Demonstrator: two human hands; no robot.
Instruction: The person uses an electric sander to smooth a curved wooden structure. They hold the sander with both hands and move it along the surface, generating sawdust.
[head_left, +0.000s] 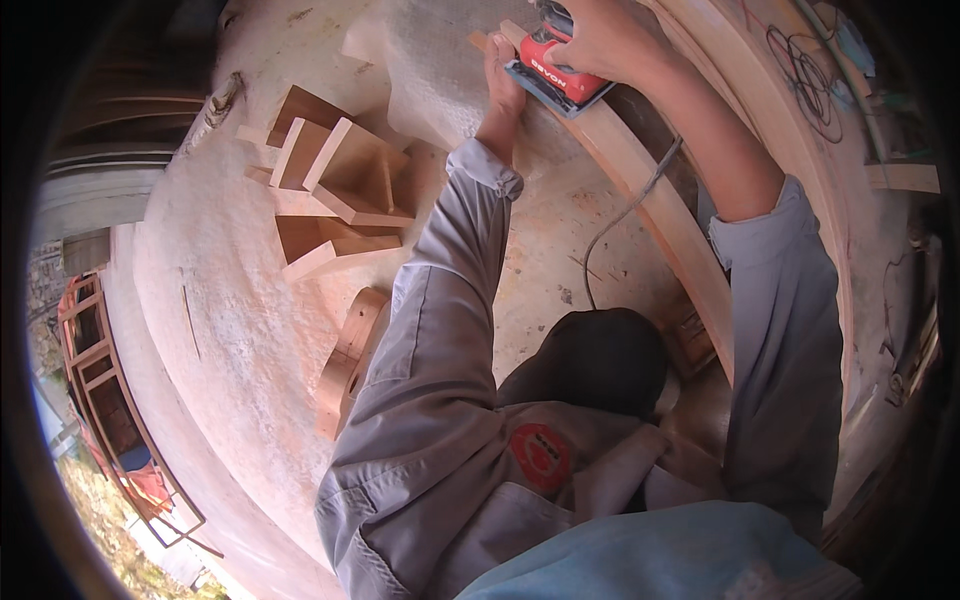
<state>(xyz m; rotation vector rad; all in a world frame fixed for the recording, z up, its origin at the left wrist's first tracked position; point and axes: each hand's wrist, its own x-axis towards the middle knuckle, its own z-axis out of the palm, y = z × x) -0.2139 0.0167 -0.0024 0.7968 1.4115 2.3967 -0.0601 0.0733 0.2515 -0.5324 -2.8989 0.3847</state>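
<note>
My right hand (618,40) is closed around a red and black electric sander (556,68), held from above. The sander's flat pad rests on the upper face of a long wooden board (640,175), towards its far end. Just left of the sander, my left hand (505,85) grips the board's side edge, its fingers partly hidden by the wood. From near my right forearm a grey cord (640,190) runs down to the floor beside my dark-clothed leg (590,360).
Several cut wooden pieces (340,170) lie stacked on the floor to the left. Nearer my left arm is a rounded wooden piece (350,355) with holes. Long boards (770,120) stretch along the right, past a coil of thin cable (808,85). A pale sheet (430,75) lies at the far side.
</note>
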